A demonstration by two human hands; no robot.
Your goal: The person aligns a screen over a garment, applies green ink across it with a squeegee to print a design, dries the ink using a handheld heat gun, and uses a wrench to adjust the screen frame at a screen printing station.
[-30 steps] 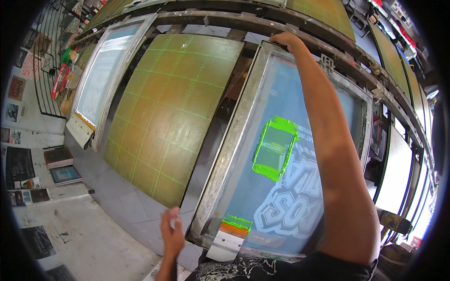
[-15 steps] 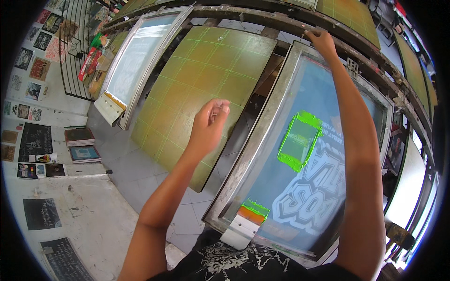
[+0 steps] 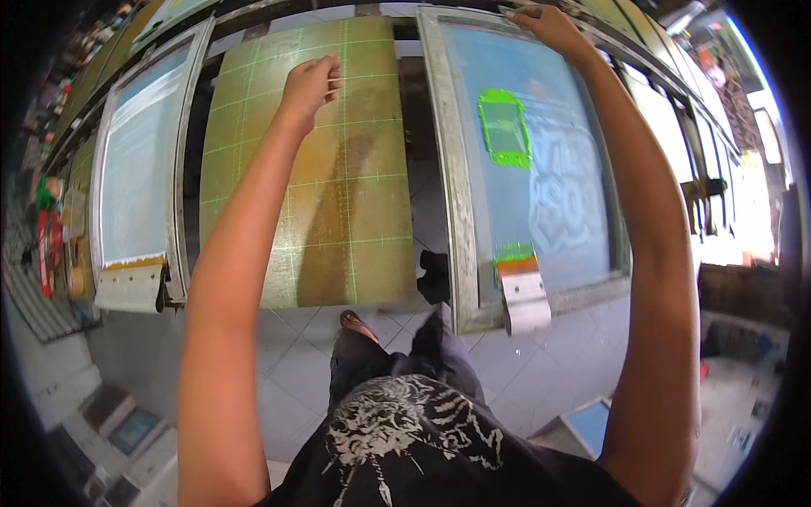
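My left hand is raised over a yellowish-green board with bright green grid lines. Its fingers are curled; whatever they hold, if anything, I cannot make out. My right hand grips the top edge of a metal-framed blue screen on the right. That screen carries pale lettering and a green ink-edged rectangle. A squeegee with an orange blade and green ink rests across its lower edge.
At left are another framed screen, its squeegee and red and green items. A dark rail runs behind the boards. Tiled floor shows around my feet. A pale counter is at lower right.
My left hand has risen from the lower middle to above the board's upper part. My right hand stays at the screen's top edge. My view has turned, bringing board and screen upright.
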